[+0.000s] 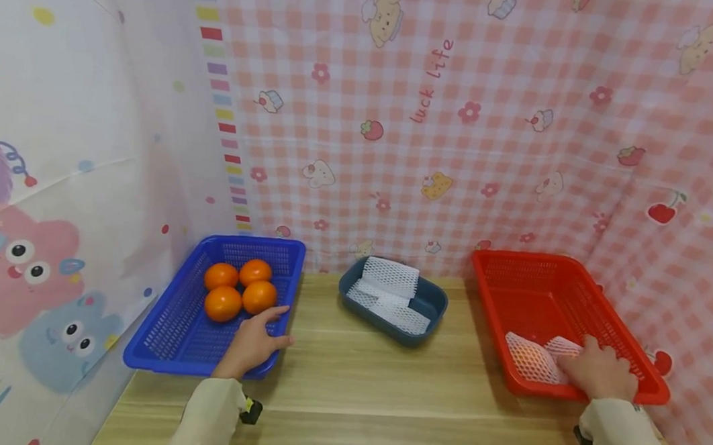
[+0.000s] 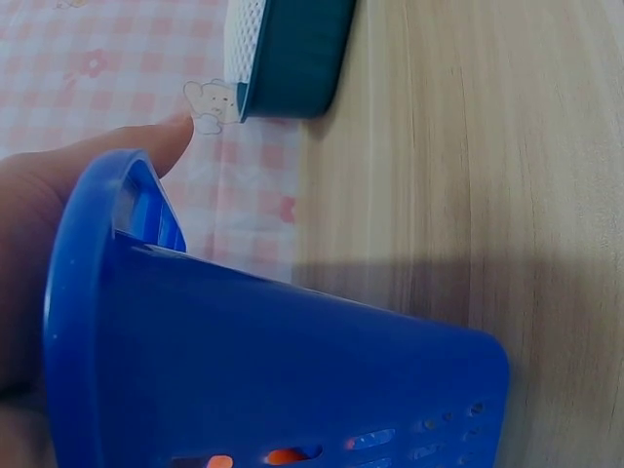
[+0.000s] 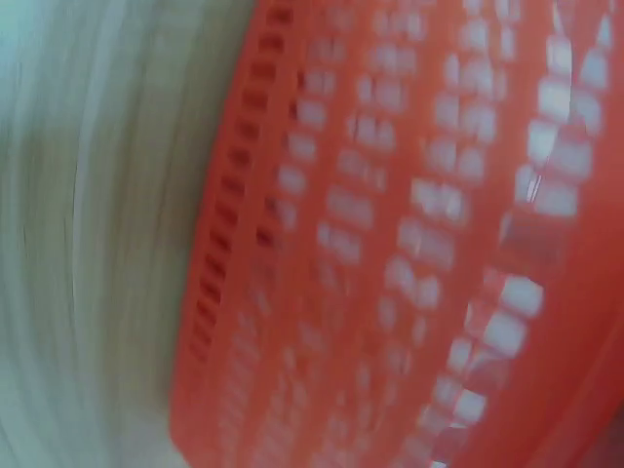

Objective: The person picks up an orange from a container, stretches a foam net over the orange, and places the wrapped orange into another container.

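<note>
In the head view my left hand (image 1: 255, 343) is over the right side of the blue basket (image 1: 168, 357), thumb and fingers spread and holding nothing. Several oranges (image 1: 222, 303) lie in that basket, just beyond the hand. My right hand (image 1: 604, 371) reaches into the near part of the red basket (image 1: 490, 303). It holds an orange in white foam netting (image 1: 563, 346), partly hidden under the fingers. Beside it, to the left, lies another netted orange (image 1: 533, 361). The right wrist view is blurred and shows only the red basket's slotted wall (image 3: 390, 195).
Between the baskets, near the back, stands a dark teal tray (image 1: 407, 338) with white foam net sleeves (image 1: 392, 295) in it. Everything stands on a wood-grain table (image 1: 384, 392). Patterned cloth (image 1: 408, 151) hangs behind and at both sides.
</note>
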Tool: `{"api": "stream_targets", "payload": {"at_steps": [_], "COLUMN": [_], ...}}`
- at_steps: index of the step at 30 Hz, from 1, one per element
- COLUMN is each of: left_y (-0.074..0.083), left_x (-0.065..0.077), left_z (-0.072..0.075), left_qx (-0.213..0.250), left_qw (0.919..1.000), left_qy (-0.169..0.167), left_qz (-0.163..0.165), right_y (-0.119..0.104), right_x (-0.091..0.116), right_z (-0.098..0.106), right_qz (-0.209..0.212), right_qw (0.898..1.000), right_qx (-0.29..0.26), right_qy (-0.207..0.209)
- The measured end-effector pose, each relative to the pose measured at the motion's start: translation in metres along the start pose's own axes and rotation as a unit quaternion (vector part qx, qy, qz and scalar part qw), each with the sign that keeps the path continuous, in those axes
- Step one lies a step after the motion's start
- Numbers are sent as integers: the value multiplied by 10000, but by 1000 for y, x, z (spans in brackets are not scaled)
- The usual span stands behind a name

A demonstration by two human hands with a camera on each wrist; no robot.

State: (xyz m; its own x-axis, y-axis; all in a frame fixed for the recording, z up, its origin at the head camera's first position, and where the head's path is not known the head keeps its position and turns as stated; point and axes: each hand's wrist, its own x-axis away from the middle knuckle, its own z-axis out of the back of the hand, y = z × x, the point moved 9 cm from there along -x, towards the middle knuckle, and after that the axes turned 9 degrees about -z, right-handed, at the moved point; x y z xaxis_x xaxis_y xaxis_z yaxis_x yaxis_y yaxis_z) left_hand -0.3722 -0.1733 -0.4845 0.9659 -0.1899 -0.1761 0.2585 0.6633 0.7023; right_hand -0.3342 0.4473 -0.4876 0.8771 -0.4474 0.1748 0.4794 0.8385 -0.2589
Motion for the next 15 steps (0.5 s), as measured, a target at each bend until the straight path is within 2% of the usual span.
{"api": "stream_targets", "payload": {"at_steps": [3, 5, 6, 8, 10, 12, 15], "left_y": [0, 1, 1, 1, 0, -1, -2], "left_x": [0, 0, 0, 0, 0, 0, 0], "left_z": [-1, -1, 0, 0, 1, 0, 0], "left_qx": [14, 19, 19, 23, 7, -25, -87], "left_qw": [10000, 10000, 10000, 10000, 9999, 9999, 9999], "left_qy": [0, 15, 30, 68, 113, 124, 125], "left_qz": [2, -16, -26, -34, -22, -8, -15], "right_y": [-25, -49, -62, -87, -108, -121, -133], "right_x": [17, 30, 36, 45, 48, 47, 42], "right_z": [13, 18, 19, 15, 7, -4, -18], "right_qz": [362, 889, 1192, 1783, 2171, 2298, 2257], "right_qw": [9933, 9815, 9755, 9655, 9614, 9635, 9685], "right_qx": [-310, -576, -689, -867, -978, -982, -887], "right_qy": [1056, 1596, 1715, 1690, 1377, 956, 563]}}
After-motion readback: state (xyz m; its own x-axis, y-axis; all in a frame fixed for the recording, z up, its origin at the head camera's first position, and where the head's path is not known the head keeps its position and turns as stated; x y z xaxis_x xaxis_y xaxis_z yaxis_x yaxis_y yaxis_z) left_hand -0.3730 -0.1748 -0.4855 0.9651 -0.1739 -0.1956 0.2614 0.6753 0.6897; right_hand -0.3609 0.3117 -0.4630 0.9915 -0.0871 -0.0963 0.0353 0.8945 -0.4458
